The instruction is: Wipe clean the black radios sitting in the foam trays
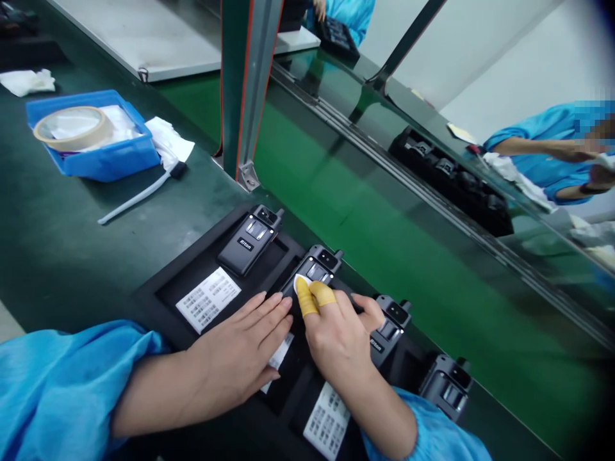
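A black tray (158,288) lies on the dark green bench and holds several black handheld radios. My left hand (240,349) rests flat on it, fingers stretched out and together, beside the second radio (314,266). My right hand (336,333), with yellow cots on two fingers, presses a small white sticker (302,282) onto that radio's back. The first radio (250,238) sits farther left, marked "Riton". Two more radios (391,323) (449,381) lie to the right. White barcode labels (207,299) (327,419) lie in the tray slots.
A blue bin (96,163) with a roll of tape (72,128) stands at the far left, white cloths (170,144) and a brush (139,195) beside it. A metal post (247,89) rises behind the tray. Beyond the green conveyor (384,256), a person in a blue sleeve (542,144) works near another tray (451,179).
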Available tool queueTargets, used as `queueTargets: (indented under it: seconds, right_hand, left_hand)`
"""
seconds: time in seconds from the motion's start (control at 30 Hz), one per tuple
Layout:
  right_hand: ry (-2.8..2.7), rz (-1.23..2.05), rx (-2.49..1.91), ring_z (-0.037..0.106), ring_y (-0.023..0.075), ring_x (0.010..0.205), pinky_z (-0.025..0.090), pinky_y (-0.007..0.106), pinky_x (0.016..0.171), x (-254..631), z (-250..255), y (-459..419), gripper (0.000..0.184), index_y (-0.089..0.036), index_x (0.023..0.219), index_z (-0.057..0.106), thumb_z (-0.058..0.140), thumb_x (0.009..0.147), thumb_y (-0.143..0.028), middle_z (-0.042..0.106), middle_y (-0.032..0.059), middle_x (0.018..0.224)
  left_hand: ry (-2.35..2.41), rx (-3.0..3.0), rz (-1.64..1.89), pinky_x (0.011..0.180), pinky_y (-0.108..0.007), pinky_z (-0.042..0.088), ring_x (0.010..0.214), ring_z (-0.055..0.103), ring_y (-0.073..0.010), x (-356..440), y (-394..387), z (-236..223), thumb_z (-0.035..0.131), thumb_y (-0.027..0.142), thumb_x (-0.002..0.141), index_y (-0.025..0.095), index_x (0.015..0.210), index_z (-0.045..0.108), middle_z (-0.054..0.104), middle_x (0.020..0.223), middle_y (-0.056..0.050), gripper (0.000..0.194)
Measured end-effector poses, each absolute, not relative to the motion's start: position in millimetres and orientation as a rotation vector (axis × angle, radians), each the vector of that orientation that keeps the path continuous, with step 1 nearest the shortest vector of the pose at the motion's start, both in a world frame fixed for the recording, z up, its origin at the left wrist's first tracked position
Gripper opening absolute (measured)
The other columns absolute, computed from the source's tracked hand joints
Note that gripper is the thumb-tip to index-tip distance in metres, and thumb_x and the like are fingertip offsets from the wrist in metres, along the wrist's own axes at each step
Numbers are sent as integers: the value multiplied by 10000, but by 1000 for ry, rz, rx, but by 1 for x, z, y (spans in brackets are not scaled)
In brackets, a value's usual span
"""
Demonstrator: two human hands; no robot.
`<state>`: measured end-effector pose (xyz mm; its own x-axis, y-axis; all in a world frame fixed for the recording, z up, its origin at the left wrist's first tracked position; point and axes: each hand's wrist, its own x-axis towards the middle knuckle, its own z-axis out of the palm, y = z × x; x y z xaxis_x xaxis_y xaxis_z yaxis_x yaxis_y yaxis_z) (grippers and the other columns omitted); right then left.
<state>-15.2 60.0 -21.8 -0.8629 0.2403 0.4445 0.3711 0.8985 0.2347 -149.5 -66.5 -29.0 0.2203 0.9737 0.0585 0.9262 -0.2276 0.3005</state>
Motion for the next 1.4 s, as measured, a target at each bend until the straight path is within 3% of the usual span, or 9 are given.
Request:
queueTargets:
  seconds: [0.43, 0.6, 0.8, 0.97, 1.4]
  right_hand:
    - [-2645, -581, -705, 468, 159, 755, 298, 367, 831, 17, -13, 61, 221, -171, 695, 608, 482, 759, -2, 637, 66, 899]
    - [-2607, -575, -620, 454, 168, 766, 294, 367, 817, -17, 2, 72, 222, -179, 710, 623, 481, 715, -7, 612, 57, 870]
    - [-2616, -626, -473, 449, 170, 765, 249, 391, 837, -76, 0, 89, 267, -172, 770, 674, 462, 783, -12, 625, 52, 850]
    - [-2613, -632, -302, 449, 165, 770, 197, 396, 859, -123, -9, 95, 286, -187, 743, 678, 459, 815, -18, 626, 33, 820]
    - [-2615, -601, -574, 394, 157, 686, 227, 384, 831, -107, -16, 90, 294, -189, 610, 551, 411, 770, 13, 431, -19, 594]
  left_hand:
    - [1786, 2264, 406, 1132, -482, 285, 1370, 331, -328, -150, -67, -25, 547, 337, 892, 26, 1322, 449, 396, 1448, -217, 540]
    - [1781, 2184, 475, 1126, -447, 312, 1368, 348, -296, -164, -78, -14, 545, 373, 888, 51, 1327, 453, 436, 1432, -188, 552]
    - [2085, 2181, 548, 1125, -520, 277, 1350, 378, -309, -206, -97, -27, 505, 339, 912, 71, 1300, 476, 445, 1422, -200, 473]
    - [2154, 2168, 640, 1115, -496, 307, 1324, 423, -294, -215, -100, -41, 466, 361, 931, 99, 1243, 531, 497, 1385, -181, 412]
    - [2142, 2242, 548, 1075, -482, 368, 1294, 458, -292, -219, -100, -38, 478, 286, 898, 90, 1279, 490, 511, 1375, -167, 429]
